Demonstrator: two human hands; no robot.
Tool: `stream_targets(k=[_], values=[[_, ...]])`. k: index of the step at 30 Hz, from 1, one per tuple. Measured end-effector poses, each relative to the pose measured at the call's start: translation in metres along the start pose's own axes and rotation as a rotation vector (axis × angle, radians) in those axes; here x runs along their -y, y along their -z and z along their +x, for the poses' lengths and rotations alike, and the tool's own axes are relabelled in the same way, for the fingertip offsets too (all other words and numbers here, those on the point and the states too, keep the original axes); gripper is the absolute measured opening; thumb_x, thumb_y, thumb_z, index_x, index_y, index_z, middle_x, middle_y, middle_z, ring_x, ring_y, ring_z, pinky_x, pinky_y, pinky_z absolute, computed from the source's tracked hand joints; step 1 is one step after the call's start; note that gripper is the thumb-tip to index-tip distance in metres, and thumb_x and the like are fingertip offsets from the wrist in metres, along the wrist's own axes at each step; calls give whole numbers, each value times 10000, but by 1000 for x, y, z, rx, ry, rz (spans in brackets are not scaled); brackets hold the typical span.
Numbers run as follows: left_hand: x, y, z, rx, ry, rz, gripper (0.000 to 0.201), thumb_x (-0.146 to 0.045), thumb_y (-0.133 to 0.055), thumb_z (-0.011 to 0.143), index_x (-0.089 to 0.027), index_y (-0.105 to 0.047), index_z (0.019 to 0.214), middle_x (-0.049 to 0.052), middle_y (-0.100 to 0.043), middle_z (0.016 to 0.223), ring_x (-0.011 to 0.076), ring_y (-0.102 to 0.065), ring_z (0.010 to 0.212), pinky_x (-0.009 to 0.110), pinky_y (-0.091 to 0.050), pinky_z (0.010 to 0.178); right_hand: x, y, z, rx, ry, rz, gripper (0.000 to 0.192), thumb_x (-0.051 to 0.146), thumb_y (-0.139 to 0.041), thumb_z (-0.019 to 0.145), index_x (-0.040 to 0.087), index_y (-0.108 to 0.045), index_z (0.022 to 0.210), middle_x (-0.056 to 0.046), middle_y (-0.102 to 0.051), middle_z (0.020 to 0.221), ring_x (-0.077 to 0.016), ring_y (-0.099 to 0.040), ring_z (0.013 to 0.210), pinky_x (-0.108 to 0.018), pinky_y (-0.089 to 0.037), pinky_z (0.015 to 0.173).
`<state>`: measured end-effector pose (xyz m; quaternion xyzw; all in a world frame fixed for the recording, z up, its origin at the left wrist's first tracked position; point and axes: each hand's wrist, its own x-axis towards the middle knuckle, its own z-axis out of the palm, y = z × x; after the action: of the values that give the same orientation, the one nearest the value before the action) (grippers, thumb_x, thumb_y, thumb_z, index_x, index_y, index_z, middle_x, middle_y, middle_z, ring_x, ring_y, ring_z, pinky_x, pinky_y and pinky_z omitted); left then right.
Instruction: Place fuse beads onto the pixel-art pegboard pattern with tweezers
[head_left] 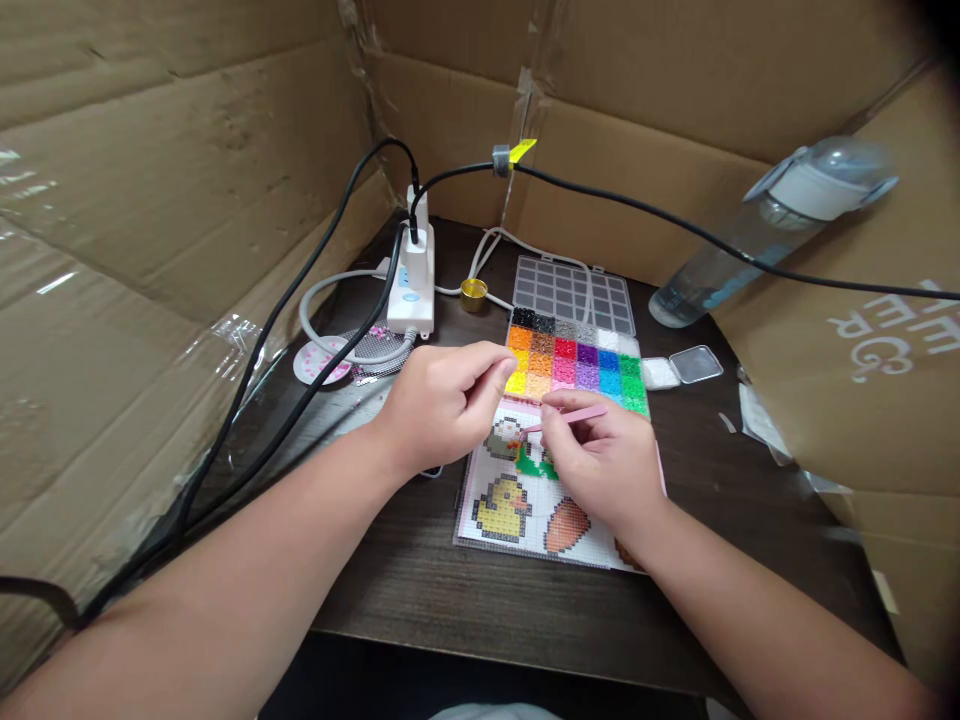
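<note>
My left hand (450, 400) is closed, thumb pressed against curled fingers, above the pattern sheet's upper left; what it may hold is hidden. Pink tweezers (581, 414) are gripped in my right hand (607, 460), their tips pointing left over the sheet. The pattern sheet (596, 543) shows a yellow duck (502, 508), an orange-brown shape (567, 525) and a grey bird (504, 437), partly covered by my hands. Green beads (531, 464) lie on it, just left of my right hand. Behind stands a compartment box (576, 352) of beads sorted by colour, its clear lid open.
A white power strip (412, 290) with black cables stands at the back left. Nearby are a round dish (321, 361) with pink bits and a small gold tin (473, 292). To the right are a small open case (660, 374) and a water bottle (757, 245). Cardboard walls surround the table.
</note>
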<state>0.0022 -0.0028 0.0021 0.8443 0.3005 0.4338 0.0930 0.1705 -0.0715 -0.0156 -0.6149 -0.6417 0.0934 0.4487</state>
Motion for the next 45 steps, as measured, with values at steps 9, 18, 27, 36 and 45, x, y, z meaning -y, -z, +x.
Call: stream_targets(k=[9, 18, 27, 36, 45], values=[[-1, 0, 0, 14, 17, 13, 178, -185, -499, 886, -149, -659, 814, -23, -615, 600, 62, -523, 515, 194, -380, 512, 2, 1, 0, 40, -16, 5, 141, 197, -575, 806, 178, -715, 795, -45, -741, 764, -166, -693, 666, -252, -532, 535], [0, 0, -1, 14, 17, 8, 172, -183, -504, 883, -150, -660, 817, -18, -637, 623, 68, -543, 532, 201, -391, 528, 1, 0, -2, 16, 119, -39, 128, 166, -576, 813, 178, -703, 805, -33, -742, 732, -151, -692, 603, -244, -534, 521], [-1, 0, -1, 17, 23, 5, 167, -185, -507, 884, -151, -662, 831, -13, -655, 641, 74, -555, 544, 202, -394, 537, 1, -1, -3, 19, 275, -81, 179, 108, -536, 815, 189, -691, 852, -24, -755, 771, -153, -697, 602, -267, -552, 546], [-1, 0, -1, 12, 14, 1, 162, -178, -508, 882, -145, -656, 825, -21, -628, 619, 65, -531, 526, 197, -378, 523, 1, 3, 0, -58, 263, -98, 130, 137, -580, 815, 193, -696, 813, -27, -749, 758, -156, -695, 604, -264, -544, 533], [1, 1, -3, 27, 24, -19, 169, -171, -506, 876, -138, -665, 827, -16, -639, 629, 68, -554, 537, 203, -382, 528, -10, -7, 57, -219, -127, 158, 153, 258, -615, 782, 147, -707, 833, -30, -662, 586, -141, -593, 459, -267, -479, 444]])
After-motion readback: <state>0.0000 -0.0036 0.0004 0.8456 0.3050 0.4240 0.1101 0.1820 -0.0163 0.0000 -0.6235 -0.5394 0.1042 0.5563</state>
